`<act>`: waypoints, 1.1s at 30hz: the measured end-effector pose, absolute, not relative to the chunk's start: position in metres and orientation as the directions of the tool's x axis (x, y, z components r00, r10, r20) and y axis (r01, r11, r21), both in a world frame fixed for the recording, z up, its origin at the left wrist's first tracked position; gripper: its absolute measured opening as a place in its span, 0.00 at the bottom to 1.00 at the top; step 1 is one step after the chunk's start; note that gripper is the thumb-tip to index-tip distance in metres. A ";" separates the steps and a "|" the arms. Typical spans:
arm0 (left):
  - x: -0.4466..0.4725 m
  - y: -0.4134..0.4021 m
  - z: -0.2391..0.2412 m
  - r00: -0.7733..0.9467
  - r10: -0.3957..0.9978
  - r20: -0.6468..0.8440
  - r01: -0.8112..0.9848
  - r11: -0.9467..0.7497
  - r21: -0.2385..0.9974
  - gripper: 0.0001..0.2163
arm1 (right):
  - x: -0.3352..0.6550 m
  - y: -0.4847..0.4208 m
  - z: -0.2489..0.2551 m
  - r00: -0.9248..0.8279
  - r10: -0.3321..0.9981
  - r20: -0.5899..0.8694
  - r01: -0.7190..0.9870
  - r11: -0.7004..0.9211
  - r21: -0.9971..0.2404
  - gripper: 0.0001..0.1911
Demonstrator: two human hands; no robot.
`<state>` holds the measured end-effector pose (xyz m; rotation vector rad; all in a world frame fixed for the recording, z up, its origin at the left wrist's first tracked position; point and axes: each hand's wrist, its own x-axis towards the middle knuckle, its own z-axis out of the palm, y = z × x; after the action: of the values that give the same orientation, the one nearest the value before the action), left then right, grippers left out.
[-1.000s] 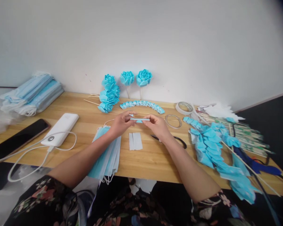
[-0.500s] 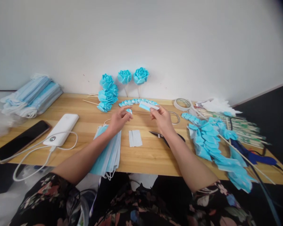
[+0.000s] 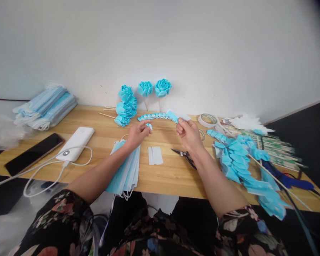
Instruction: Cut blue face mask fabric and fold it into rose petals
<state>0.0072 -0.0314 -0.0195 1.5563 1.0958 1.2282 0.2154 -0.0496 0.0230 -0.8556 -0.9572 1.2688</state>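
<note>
Over the middle of the table, my left hand (image 3: pixel 138 135) is closed, with a small folded blue piece of mask fabric (image 3: pixel 149 126) between thumb and forefinger. My right hand (image 3: pixel 188 134) pinches a larger blue-and-white strip of mask fabric (image 3: pixel 172 115), raised in front of the row of folded blue petals (image 3: pixel 154 116). Flat between my forearms lies a pale fabric rectangle (image 3: pixel 155 155). Scissors (image 3: pixel 183 154) rest beside my right wrist, partly hidden by it. Under my left forearm is a fanned stack of blue face masks (image 3: pixel 128 167).
Blue fabric flowers on sticks (image 3: pixel 163 88) stand or lie near the wall. On the left are another mask pile (image 3: pixel 46 106), a phone (image 3: pixel 34 153) and a white power bank (image 3: pixel 76 144) with its cable. Tape rolls (image 3: pixel 206 121), blue petal chains (image 3: pixel 234 160) and a blue-handled tool (image 3: pixel 290 180) occupy the right.
My right hand has turned the fabric strip, so its blue face now slants down toward the fingers. The left hand keeps nearly the same pose. The whole view has shifted slightly.
</note>
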 end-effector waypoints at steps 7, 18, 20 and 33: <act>0.005 -0.027 -0.022 0.139 0.961 0.240 0.135 -0.259 0.956 0.16 | 0.219 -0.050 0.026 0.025 0.995 0.098 -0.291 0.101 -0.952 0.16; 0.007 -0.025 -0.031 0.148 0.957 0.249 0.151 -0.270 0.951 0.16 | 0.221 -0.045 0.021 0.033 0.997 0.073 -0.223 0.079 -0.972 0.16; 0.006 -0.024 -0.032 0.147 0.959 0.243 0.165 -0.266 0.950 0.16 | 0.222 -0.045 0.020 0.039 0.997 0.065 -0.213 0.072 -0.974 0.16; 0.005 -0.025 -0.032 0.147 0.947 0.286 0.237 -0.315 0.919 0.17 | 0.222 -0.046 0.020 0.001 0.999 0.053 -0.193 0.052 -0.980 0.17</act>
<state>0.0045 -0.0246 -0.0316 1.6846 1.1512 1.2124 0.2216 -0.0460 0.0199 -1.0252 -1.0927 1.2594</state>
